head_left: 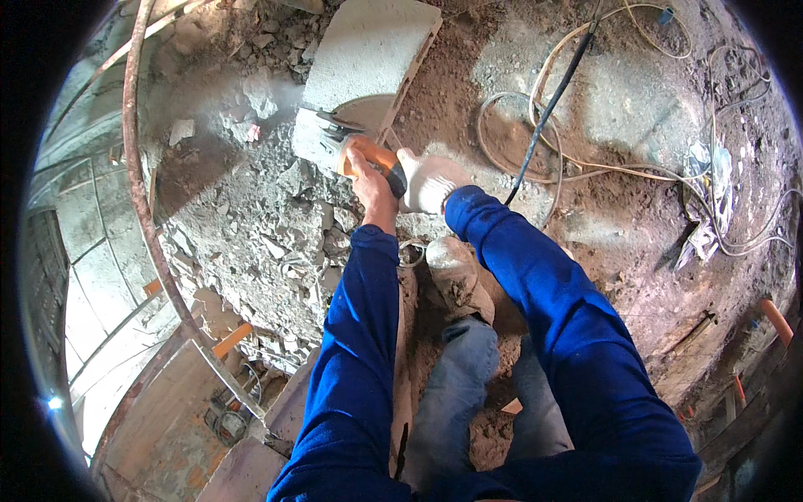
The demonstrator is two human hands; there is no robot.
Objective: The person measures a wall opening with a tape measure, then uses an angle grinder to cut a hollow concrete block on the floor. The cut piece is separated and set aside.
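Both my hands are on an orange and black angle grinder (381, 156), whose head and disc guard point to the upper left. My bare left hand (373, 191) is wrapped round the front of its body. At the rear end, my right hand (433, 181) in a white knitted glove grips the dark handle. Under the tool's head lies a grey concrete slab (368, 52), with a darker curved patch near its lower edge. Pale dust hangs to the left of the guard. The disc itself cannot be made out clearly.
Broken rubble (276, 217) covers the ground left of my arms. A black cable (552, 105) runs up from near my right wrist, and a pale hose (559, 159) lies coiled at the right. A long rusty bar (138, 167) crosses the left side. My dusty boot (458, 272) stands below my hands.
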